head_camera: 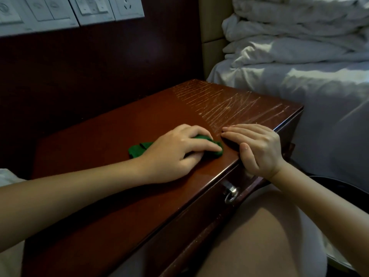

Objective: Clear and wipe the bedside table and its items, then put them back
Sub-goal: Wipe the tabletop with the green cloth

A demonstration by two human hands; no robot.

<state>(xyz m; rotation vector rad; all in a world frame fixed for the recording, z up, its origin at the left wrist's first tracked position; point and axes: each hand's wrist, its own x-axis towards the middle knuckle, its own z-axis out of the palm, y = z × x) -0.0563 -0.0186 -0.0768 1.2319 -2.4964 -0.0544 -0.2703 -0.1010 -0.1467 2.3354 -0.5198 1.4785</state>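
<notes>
The left hand [175,154] has its grip closed on a small dark green cloth [137,150] of soft, nubbly weave. The fingers curl over the bunched fabric and the thumb tucks in below it, pressing it flat against the surface. One rumpled end of the cloth sticks out behind the wrist and another shows past the fingertips. Just beside it, nearly touching the cloth's end, the right hand [259,148] lies with its grip spread and holding nothing. Its fingers are laid close together and fairly straight on the top, the thumb bent at the front edge and the wrist hanging over it. Both hands rest on the glossy, reddish-brown lacquered wooden bedside worktop [123,124], a flat rectangular slab with a rounded front edge. The cloth lies near the middle of its front half. The far right corner of the top is dulled by a patch of pale, criss-crossed scratches [229,102]. Below the front edge is a drawer face with a small shiny metal ring pull [231,193]. Behind the worktop rises a dark, smooth wooden wall panel [99,66], carrying white plastic switch plates and a socket [79,11] along the top. To the right stands a bed with crumpled white linen [299,47] heaped against a padded beige headboard [213,37]. A bare knee [259,246] fills the lower foreground.
</notes>
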